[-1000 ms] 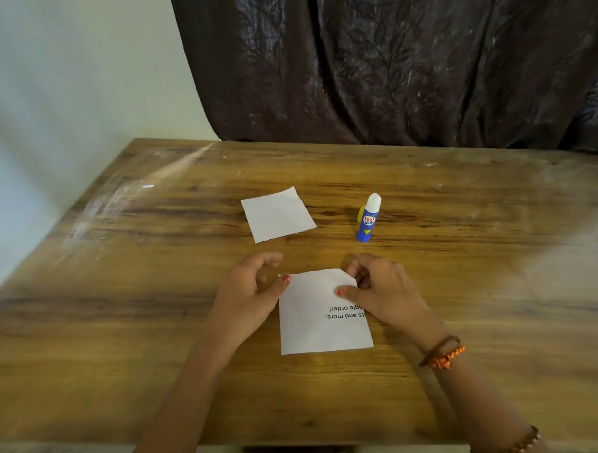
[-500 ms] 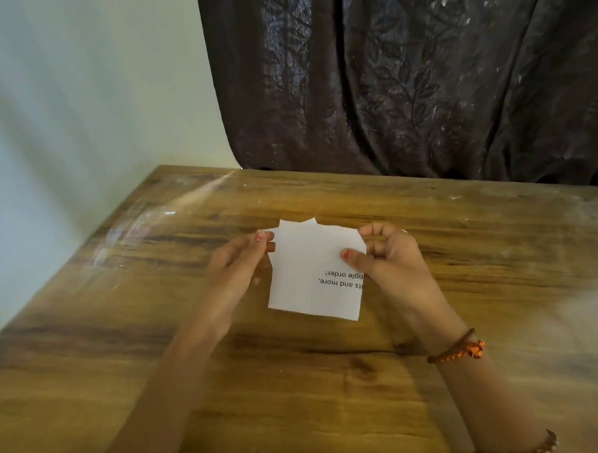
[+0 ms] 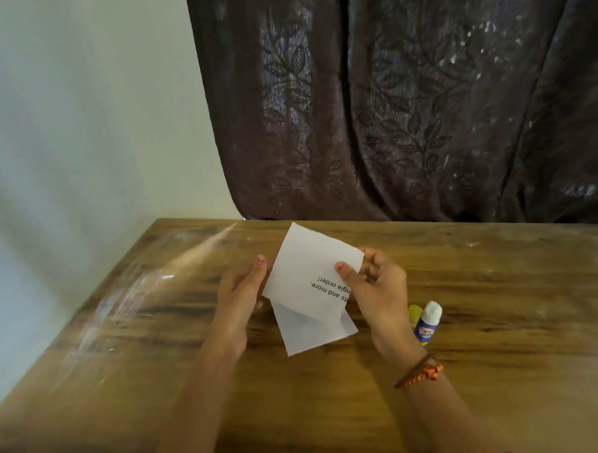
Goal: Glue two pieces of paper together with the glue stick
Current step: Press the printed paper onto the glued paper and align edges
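Observation:
My right hand (image 3: 375,288) pinches a white paper with printed text (image 3: 310,273) at its right edge and holds it tilted above the wooden table (image 3: 500,320). My left hand (image 3: 242,294) lies along the paper's left edge with straight fingers, touching it. A second, blank white paper (image 3: 316,335) lies flat on the table, partly hidden beneath the lifted one. The glue stick (image 3: 428,323), blue with a white top, stands just right of my right wrist, with something yellow (image 3: 414,313) beside it.
A dark patterned curtain (image 3: 405,101) hangs behind the table's far edge. A pale wall (image 3: 80,116) runs along the left side. The table's left edge slants down toward the near left corner.
The printed paper has left the table and now hangs, turned, over the blank paper. My view has tipped upward, so the table sits lower in frame. The glue stick shows again beside my right wrist.

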